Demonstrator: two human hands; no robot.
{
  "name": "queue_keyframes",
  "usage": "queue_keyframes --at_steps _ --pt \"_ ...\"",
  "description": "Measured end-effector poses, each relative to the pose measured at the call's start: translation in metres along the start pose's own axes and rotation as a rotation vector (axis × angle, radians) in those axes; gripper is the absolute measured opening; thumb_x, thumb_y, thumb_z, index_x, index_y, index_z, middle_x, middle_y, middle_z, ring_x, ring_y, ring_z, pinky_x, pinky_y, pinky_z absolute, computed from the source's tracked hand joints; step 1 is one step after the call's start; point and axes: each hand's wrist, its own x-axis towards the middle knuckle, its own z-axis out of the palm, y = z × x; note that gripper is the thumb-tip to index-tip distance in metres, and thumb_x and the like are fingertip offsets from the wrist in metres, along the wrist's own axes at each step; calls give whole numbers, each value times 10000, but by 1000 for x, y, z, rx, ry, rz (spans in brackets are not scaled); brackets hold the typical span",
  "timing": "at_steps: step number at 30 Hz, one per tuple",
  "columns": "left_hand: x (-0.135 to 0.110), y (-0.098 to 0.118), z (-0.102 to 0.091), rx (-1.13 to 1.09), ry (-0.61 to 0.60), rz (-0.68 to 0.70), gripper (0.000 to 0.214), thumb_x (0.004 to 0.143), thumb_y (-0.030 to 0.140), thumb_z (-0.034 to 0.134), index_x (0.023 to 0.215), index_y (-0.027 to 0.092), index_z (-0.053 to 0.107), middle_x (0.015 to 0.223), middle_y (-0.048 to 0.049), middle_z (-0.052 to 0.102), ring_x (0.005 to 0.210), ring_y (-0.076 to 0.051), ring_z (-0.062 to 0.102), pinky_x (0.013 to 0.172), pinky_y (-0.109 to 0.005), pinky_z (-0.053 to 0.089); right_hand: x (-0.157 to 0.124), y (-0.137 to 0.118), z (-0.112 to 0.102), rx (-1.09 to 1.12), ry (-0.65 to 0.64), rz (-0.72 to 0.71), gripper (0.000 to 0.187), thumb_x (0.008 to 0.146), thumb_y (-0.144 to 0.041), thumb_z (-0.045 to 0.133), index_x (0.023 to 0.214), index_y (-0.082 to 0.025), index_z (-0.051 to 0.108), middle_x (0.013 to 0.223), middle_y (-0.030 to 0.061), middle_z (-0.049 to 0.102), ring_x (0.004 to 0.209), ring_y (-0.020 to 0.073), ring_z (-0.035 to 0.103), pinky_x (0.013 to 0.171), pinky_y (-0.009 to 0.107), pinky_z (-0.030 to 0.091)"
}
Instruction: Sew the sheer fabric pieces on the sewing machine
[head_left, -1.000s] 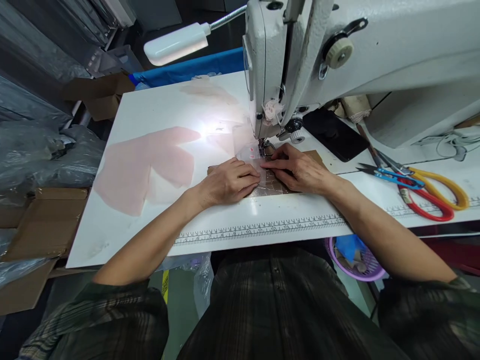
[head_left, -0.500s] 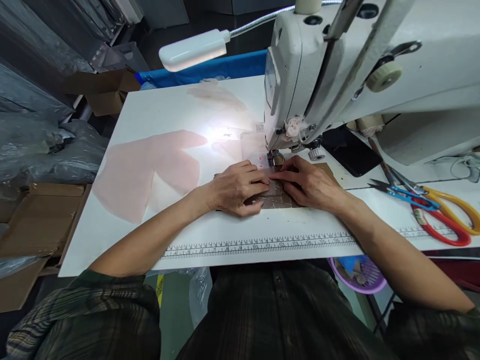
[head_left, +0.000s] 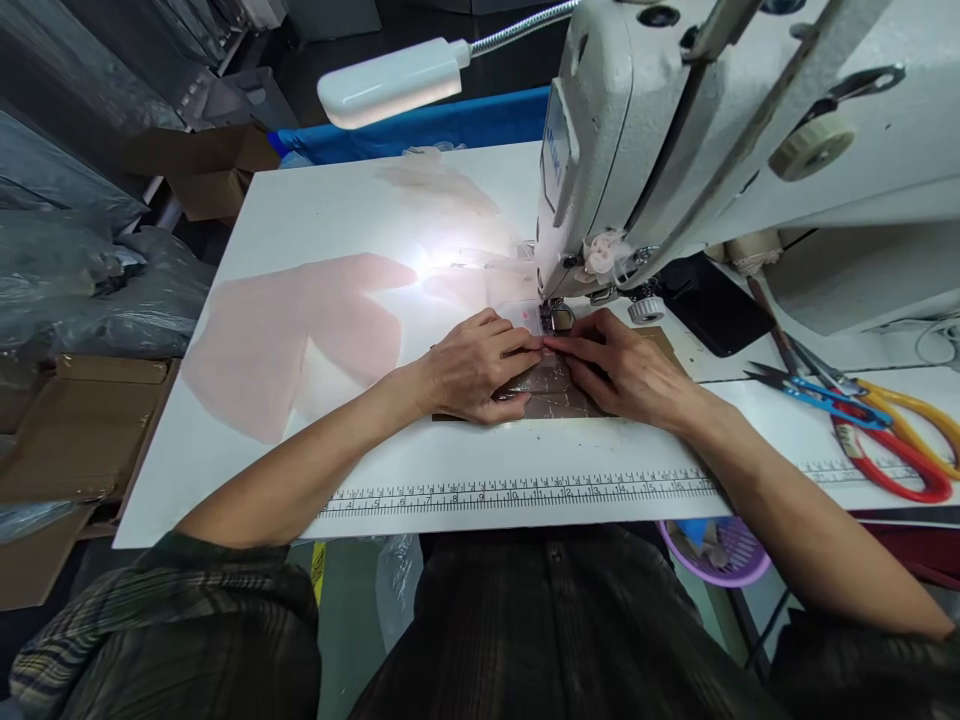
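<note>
A white table (head_left: 420, 452) spreads across the view, with ruler markings (head_left: 517, 494) printed along its near edge and a purple basket (head_left: 718, 579) below that edge on the right. Just past the markings, a brown sheet (head_left: 562, 403) lies flat beneath both hands. The left hand (head_left: 480, 368) rests palm down on it, fingers bent and thumb set apart. The right hand (head_left: 630, 372) comes in from the other side, index finger stretched toward the left fingertips. Whether either one pinches anything, I cannot tell. A translucent piece (head_left: 523, 316) lies just beyond the fingertips, beside the presser foot (head_left: 551, 322) of a white sewing machine (head_left: 589, 150).

To the right are blue snips (head_left: 832, 400), overlapping red-and-yellow-handled scissors (head_left: 911, 404); a black phone (head_left: 724, 308) lies farther back, near the machine. Sheer pink fabric (head_left: 262, 320) spreads over the left half of the table, with a paler piece (head_left: 450, 198) behind it. Over the far side hangs a white lamp (head_left: 390, 82); blue cloth (head_left: 424, 122) borders the far edge, and an open cardboard box (head_left: 206, 192) stands beyond the far left corner.
</note>
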Motion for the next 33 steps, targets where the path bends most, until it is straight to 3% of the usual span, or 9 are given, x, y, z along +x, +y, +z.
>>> queue_keyframes --at_steps 6,14,20,23,26,29,33 --pt "0 -4 1 -12 -24 -24 417 885 370 579 1196 108 670 1186 -145 707 912 -259 645 846 -425 473 -1 0 -1 58 9 -61 357 972 -261 499 1238 -206 731 1115 147 638 967 255 653 893 450 592" --pt "2 -8 0 -24 -56 -67 460 868 380 603 1235 109 658 1276 -165 669 986 -291 635 854 -445 459 -2 0 0 36 -17 -33 396 983 -265 486 1325 -224 681 1117 160 628 1003 282 645 912 487 582" --pt "4 -14 0 -5 -99 -80 519 887 422 585 1295 104 625 1316 -174 641 1012 -305 620 887 -464 446 1 -1 -19 111 -80 102 416 973 -300 506 1349 -223 667 1134 145 675 917 252 685 858 438 574" --pt "4 -16 1 7 -114 -89 535 900 443 568 1313 106 613 1348 -181 618 1016 -308 609 893 -470 439 4 2 -30 158 -124 145 440 955 -325 522 1358 -202 651 1007 108 722 834 240 695 774 392 568" --pt "3 -18 3 21 -128 -98 533 917 458 539 1320 115 605 1378 -176 601 1035 -308 598 899 -462 430 6 4 -36 196 -133 157 400 949 -338 519 1289 -198 677 820 59 716 719 221 675 666 351 539" --pt "3 -20 4 29 -127 -105 546 921 475 526 1333 123 591 1394 -166 595 1053 -305 591 909 -450 421 7 7 -39 237 -140 161 350 975 -393 492 1210 -223 688 827 47 721 713 219 664 646 351 524" --pt "3 -20 5 47 -121 -108 554 933 473 498 1336 103 579 1380 -175 600 1072 -313 580 900 -453 420 14 14 -30 313 -126 232 417 1017 -506 397 937 -209 678 792 59 706 720 217 663 654 354 517"
